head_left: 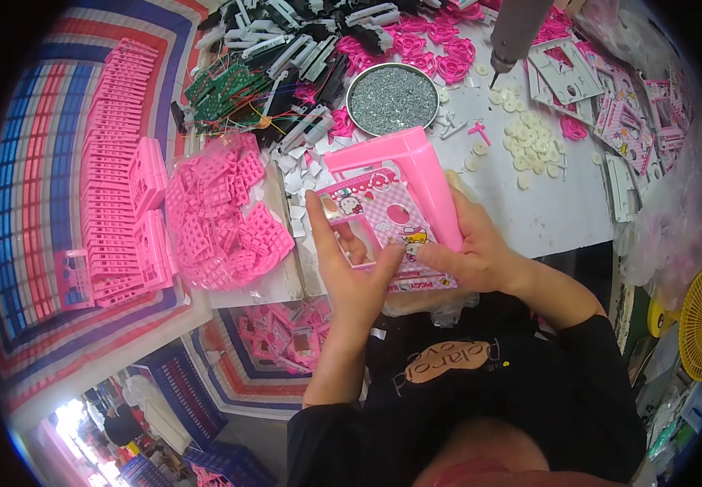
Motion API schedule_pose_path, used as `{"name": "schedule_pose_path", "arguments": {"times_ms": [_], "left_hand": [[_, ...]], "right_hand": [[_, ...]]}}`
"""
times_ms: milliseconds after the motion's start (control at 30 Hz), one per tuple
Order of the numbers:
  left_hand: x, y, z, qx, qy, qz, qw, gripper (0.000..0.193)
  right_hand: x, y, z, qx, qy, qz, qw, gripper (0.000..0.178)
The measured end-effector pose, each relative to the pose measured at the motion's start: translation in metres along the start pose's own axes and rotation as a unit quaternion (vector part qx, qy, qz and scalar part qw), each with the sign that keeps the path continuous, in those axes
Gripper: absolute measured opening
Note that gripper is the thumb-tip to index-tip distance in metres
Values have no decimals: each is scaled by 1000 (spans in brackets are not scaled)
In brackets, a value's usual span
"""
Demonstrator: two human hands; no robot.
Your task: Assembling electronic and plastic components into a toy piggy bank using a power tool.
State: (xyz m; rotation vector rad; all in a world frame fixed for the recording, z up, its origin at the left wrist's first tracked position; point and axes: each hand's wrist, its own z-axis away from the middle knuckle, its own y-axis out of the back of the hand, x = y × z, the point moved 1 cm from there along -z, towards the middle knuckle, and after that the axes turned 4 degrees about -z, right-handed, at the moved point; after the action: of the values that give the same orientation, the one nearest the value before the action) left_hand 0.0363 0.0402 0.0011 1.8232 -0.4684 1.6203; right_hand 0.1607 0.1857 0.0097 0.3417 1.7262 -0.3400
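My left hand [349, 284] grips the left and lower edge of a printed panel [395, 203] with cartoon pictures and a cut-out window. Fingertips show through that window. My right hand [485, 252] holds a pink plastic casing [434, 174] behind the panel, its thumb lying over the panel's lower right. The panel is tilted and overlaps the casing; whether the two are joined I cannot tell. Most of the right fingers are hidden behind the casing. Just beyond stands a round tin [393, 99] full of small metal screws.
An electric screwdriver [517, 36] hangs at top right, near cream plastic discs [533, 142]. Pink grid parts fill a bag [221, 215] at left, beside a long row of pink casings [120, 162]. Green circuit boards [225, 97] and printed panels [626, 130] lie farther back.
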Motion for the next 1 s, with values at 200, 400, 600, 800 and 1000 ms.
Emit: {"name": "schedule_pose_path", "arguments": {"times_ms": [200,400,600,800,1000], "left_hand": [[11,-1,12,18,48,-17,999,117],[2,-10,3,-2,60,63,996,107],[-20,25,-29,25,102,216,971,47],[-11,15,-29,93,42,192,976,30],[-1,18,-29,129,26,198,971,31]], "right_hand": [[-9,11,-8,-85,5,77,993,77],[-3,9,2,-83,-163,-188,965,83],[9,20,-2,-116,-131,-189,966,76],[10,19,17,-98,-214,-227,945,72],[4,16,21,-74,-145,-194,967,70]]}}
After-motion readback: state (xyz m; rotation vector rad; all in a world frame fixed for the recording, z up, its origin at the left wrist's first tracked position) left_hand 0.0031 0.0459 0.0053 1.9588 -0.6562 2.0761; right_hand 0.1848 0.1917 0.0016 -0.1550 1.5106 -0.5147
